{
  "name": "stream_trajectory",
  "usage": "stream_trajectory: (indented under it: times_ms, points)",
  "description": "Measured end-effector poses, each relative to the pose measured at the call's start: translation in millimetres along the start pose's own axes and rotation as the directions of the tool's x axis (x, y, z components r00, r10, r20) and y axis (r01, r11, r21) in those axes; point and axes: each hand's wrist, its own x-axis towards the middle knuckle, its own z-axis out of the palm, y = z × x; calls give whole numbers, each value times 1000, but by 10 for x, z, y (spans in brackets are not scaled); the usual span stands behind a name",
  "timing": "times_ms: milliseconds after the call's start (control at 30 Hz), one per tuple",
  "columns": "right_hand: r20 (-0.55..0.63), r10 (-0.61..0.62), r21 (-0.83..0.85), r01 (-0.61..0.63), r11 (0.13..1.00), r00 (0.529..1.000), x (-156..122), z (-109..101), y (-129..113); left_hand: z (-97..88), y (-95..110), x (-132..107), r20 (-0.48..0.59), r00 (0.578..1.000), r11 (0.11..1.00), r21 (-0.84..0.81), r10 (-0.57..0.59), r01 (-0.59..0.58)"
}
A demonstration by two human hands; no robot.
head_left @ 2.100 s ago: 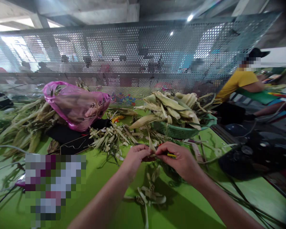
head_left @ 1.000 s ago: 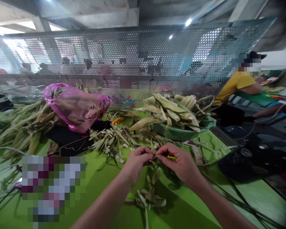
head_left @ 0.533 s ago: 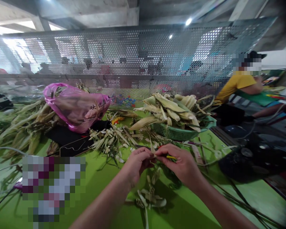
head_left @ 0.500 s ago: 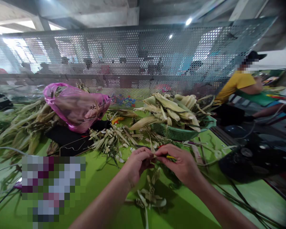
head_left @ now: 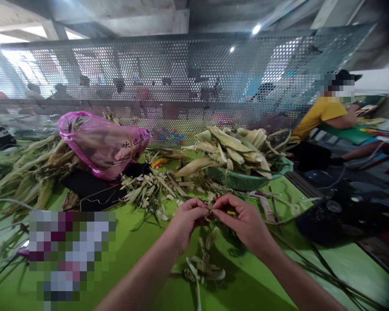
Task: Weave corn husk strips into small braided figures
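Apparently for fine control, my left hand point(head_left: 188, 219) pinches a small, pale piece of dry corn husk point(head_left: 210, 199) against my right hand's point(head_left: 246, 217) pinching fingertips; beyond the latter, a green plastic basket point(head_left: 241, 180) probably keeps heaped, cream-coloured husks point(head_left: 235, 150) reachable.

Bare left hand point(head_left: 188, 218) and bare right hand point(head_left: 243, 220) pinch a small pale husk piece point(head_left: 210, 199), bright green tabletop point(head_left: 132, 263) beneath, translucent pink plastic bag point(head_left: 100, 144), green plastic basket point(head_left: 246, 180) beyond
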Motion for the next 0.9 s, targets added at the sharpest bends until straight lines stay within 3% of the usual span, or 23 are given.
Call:
stream_trajectory:
  times_ms: [133,333,467,733,900]
  points:
    - [-9,13,29,-12,999,1000,-3,-13,17,-3,27,-20,48,998,997,64,27,-30]
    - [57,-147,-82,151,985,988,-3,-37,28,-31,7,13,39,999,997,81,-8,5]
    - [82,-179,-109,188,976,980,-1,-49,42,-51,-22,40,8,1000,991,133,14,-15]
    - [29,-68,-160,71,985,997,-5,-25,-4,0,-8,21,-40,988,965,226,146,-133]
    - [3,-2,-117,2,993,1000,-7,-11,-15,0,2,24,12,973,913,344,230,-220]
